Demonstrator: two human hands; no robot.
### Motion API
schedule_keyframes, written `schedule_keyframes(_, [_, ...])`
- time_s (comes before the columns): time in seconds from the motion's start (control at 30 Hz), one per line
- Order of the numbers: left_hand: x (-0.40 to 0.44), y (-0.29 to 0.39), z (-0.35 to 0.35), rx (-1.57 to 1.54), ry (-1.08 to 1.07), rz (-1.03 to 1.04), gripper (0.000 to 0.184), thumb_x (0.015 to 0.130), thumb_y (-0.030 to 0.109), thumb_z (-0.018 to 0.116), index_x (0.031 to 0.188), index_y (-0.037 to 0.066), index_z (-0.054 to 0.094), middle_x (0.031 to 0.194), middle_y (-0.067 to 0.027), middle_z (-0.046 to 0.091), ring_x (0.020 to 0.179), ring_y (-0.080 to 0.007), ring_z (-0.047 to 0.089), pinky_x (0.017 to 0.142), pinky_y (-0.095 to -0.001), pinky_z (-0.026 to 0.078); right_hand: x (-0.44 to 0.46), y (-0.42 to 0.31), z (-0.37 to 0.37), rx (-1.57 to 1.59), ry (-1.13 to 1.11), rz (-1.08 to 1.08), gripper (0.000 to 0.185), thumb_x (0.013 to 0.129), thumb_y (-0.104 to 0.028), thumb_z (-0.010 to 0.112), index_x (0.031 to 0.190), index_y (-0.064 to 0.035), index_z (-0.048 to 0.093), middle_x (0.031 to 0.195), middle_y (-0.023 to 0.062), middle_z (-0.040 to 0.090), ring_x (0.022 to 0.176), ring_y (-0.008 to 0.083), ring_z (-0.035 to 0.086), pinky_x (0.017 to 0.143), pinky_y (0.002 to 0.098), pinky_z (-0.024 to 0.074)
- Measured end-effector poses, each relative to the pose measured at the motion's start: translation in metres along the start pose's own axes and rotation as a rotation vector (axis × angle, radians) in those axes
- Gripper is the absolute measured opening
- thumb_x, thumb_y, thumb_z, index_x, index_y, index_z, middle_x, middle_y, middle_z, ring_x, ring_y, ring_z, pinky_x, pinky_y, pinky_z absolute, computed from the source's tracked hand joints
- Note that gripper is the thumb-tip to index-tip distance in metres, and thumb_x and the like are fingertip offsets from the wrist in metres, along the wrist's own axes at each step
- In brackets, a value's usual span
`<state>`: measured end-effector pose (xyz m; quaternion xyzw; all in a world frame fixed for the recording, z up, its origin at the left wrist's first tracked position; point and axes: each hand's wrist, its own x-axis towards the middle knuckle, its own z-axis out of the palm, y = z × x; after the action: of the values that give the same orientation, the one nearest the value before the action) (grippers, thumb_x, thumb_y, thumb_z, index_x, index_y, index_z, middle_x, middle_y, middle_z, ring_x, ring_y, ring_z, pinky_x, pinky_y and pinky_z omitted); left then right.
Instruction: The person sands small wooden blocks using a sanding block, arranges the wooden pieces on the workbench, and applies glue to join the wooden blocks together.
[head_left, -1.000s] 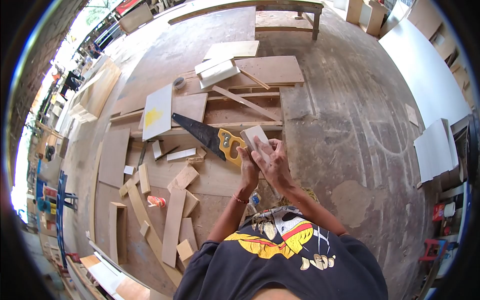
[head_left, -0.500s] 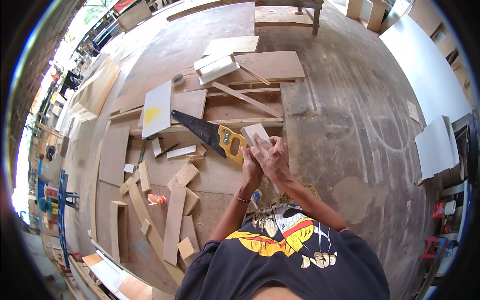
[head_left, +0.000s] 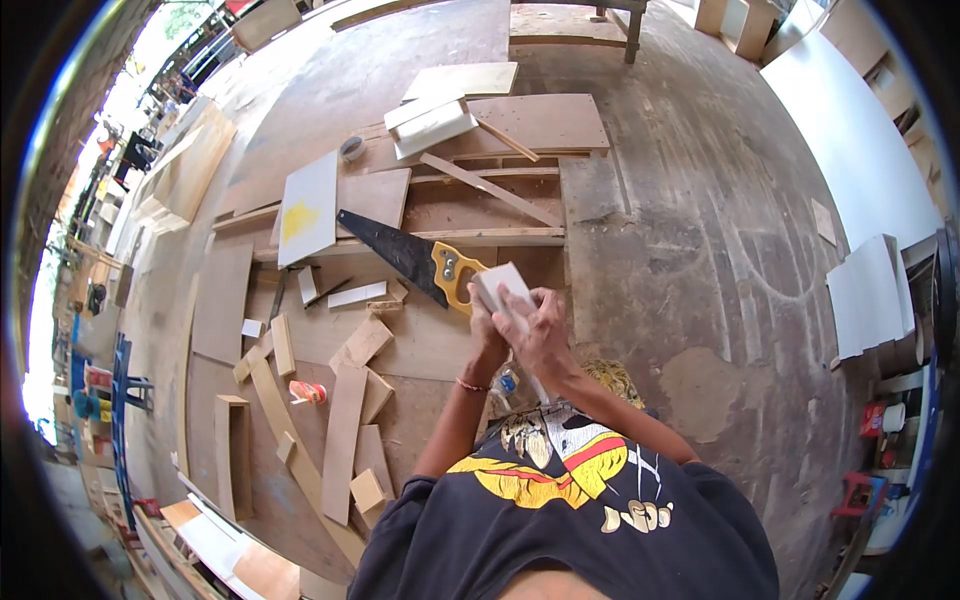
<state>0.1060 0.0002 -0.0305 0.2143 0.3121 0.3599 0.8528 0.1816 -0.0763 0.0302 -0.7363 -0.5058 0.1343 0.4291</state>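
Observation:
A wood block with a pale face (head_left: pixel 502 283) is held up in front of my torso. My left hand (head_left: pixel 488 335) is closed round its left side and lower part. The fingers of my right hand (head_left: pixel 540 330) lie across its face and right edge, gripping it too. Just beyond the block, a handsaw with a yellow handle (head_left: pixel 452 272) lies with its dark blade pointing away to the left. Part of the block is hidden by my fingers.
Wood offcuts (head_left: pixel 362 342) lie scattered on the left. A red and white packet (head_left: pixel 307 392) sits among them. Further off are a white board with a yellow stain (head_left: pixel 307 212), a small round container (head_left: pixel 352 149) and a white box-like piece (head_left: pixel 430 125). Large white panels (head_left: pixel 850 130) lean at the right.
Both hands and the block have shifted slightly left and down, with the block tilted a little differently. The view has moved a little; the saw has stayed in place.

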Motion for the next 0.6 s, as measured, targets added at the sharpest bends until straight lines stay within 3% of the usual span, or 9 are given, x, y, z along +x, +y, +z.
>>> schedule_keyframes(0.03, [0.004,0.007,-0.011,-0.003,-0.154,0.026,0.068,0.089,0.064,0.023,0.120,0.009,0.046,0.106,-0.0115,0.056,0.096,-0.0290,0.057,0.084,-0.0419,0.048,-0.006,0.000,0.002,-0.001,-0.011,-0.027,0.042,0.081,-0.034,0.061,0.119,-0.0166,0.059,0.104,0.0191,0.047,0.097,0.0319,0.045,0.085,0.0395,0.0401])
schedule_keyframes(0.1, [0.004,0.004,-0.014,0.017,-0.249,0.073,0.066,0.091,0.061,0.022,0.121,0.008,0.046,0.105,-0.0109,0.057,0.096,-0.0273,0.057,0.086,-0.0396,0.047,-0.005,0.001,0.005,-0.003,-0.021,-0.055,0.042,0.081,-0.034,0.061,0.119,-0.0180,0.060,0.104,0.0199,0.046,0.095,0.0332,0.045,0.083,0.0407,0.0409])
schedule_keyframes(0.13, [-0.005,0.004,0.001,0.015,-0.248,0.073,0.066,0.091,0.061,0.022,0.121,0.008,0.046,0.105,-0.0109,0.057,0.096,-0.0273,0.057,0.086,-0.0396,0.047,0.002,0.002,0.006,-0.025,0.003,-0.043,0.042,0.081,-0.034,0.061,0.119,-0.0179,0.060,0.105,0.0198,0.046,0.096,0.0331,0.044,0.083,0.0407,0.0407])
schedule_keyframes(0.2, [-0.020,-0.002,0.031,0.046,0.015,0.013,0.065,0.094,0.054,0.017,0.133,0.006,0.035,0.122,-0.0127,0.049,0.112,-0.0236,0.049,0.096,-0.0361,0.041,0.021,0.008,0.009,-0.080,0.052,-0.011,0.042,0.081,-0.035,0.060,0.119,-0.0178,0.059,0.105,0.0194,0.046,0.097,0.0332,0.044,0.083,0.0407,0.0402])
schedule_keyframes(0.3, [-0.011,-0.014,0.017,0.107,-0.046,0.122,0.065,0.094,0.055,0.018,0.132,0.005,0.035,0.124,-0.0136,0.049,0.114,-0.0241,0.048,0.098,-0.0369,0.039,0.020,0.010,0.008,-0.041,0.041,0.054,0.042,0.081,-0.036,0.059,0.120,-0.0177,0.059,0.105,0.0195,0.045,0.096,0.0335,0.044,0.084,0.0417,0.0403])
schedule_keyframes(0.5, [-0.012,0.007,0.012,0.037,-0.081,-0.010,0.065,0.093,0.056,0.022,0.129,0.005,0.039,0.119,-0.0107,0.051,0.107,-0.0238,0.052,0.093,-0.0359,0.042,-0.002,0.002,0.007,-0.062,0.004,-0.055,0.044,0.081,-0.037,0.059,0.121,-0.0175,0.058,0.109,0.0212,0.044,0.097,0.0344,0.045,0.085,0.0423,0.0405])
schedule_keyframes(0.6, [-0.013,-0.011,0.021,0.050,-0.007,0.130,0.064,0.094,0.054,0.021,0.130,0.005,0.038,0.120,-0.0115,0.050,0.109,-0.0238,0.052,0.095,-0.0362,0.041,0.021,0.004,0.003,-0.023,0.002,0.065,0.045,0.081,-0.037,0.060,0.120,-0.0147,0.058,0.106,0.0213,0.046,0.096,0.0345,0.045,0.084,0.0408,0.0407])
